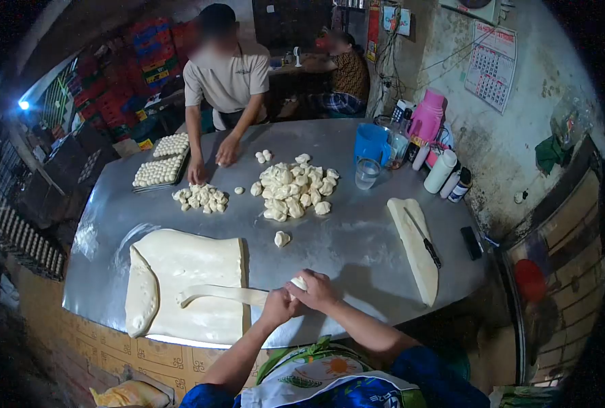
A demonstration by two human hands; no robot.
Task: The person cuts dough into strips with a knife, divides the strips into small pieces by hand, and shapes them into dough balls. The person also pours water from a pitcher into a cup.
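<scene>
Both of my hands are close together near the table's front edge. My left hand [280, 308] is closed around a long strip of dough [227, 293], whose far end lies on a wide dough sheet [197, 262]. Beside it, my right hand [316, 292] is closed on the end of the dough, and a pale bulge of dough [298, 283] shows between the fingers. Ahead of my hands sits a single dough lump [282, 239], and beyond it a heap of dough pieces [292, 187]. The sheet's left edge is folded over.
A knife [426, 243] rests on a long dough slab [414, 255] at right, beside a dark phone [472, 243]. A blue pitcher [372, 144], a glass [367, 174] and bottles stand behind. Across the metal table [357, 234], a co-worker [226, 75] handles small dough pieces [202, 198] near trays of dough balls [158, 172].
</scene>
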